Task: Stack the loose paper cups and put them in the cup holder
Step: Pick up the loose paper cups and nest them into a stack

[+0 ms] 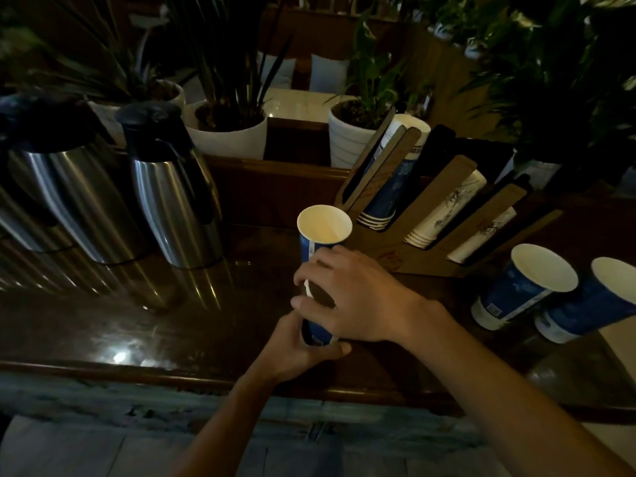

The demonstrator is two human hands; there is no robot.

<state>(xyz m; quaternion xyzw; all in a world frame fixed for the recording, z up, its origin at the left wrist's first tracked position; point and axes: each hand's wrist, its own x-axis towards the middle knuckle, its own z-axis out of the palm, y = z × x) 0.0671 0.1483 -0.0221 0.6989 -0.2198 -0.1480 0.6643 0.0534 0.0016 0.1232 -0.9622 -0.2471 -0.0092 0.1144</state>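
Blue paper cups with white rims and pale insides (321,242), nested one into another, are gripped by both hands above the dark glossy wooden counter (137,321). The right hand (347,297) wraps its fingers around the middle of the stack, closed on it; the left hand (303,346) clasps the lower cup from below, fingers curled tight around it. Just beyond the grip and to its right stands the brown wooden slotted cup holder (413,242), with sleeves of blue and white cups leaning in its slots. Further right of the grip two loose blue paper cups (516,287) stand on the counter, side by side. Left of the grip stand steel thermos jugs with black lids (172,194).
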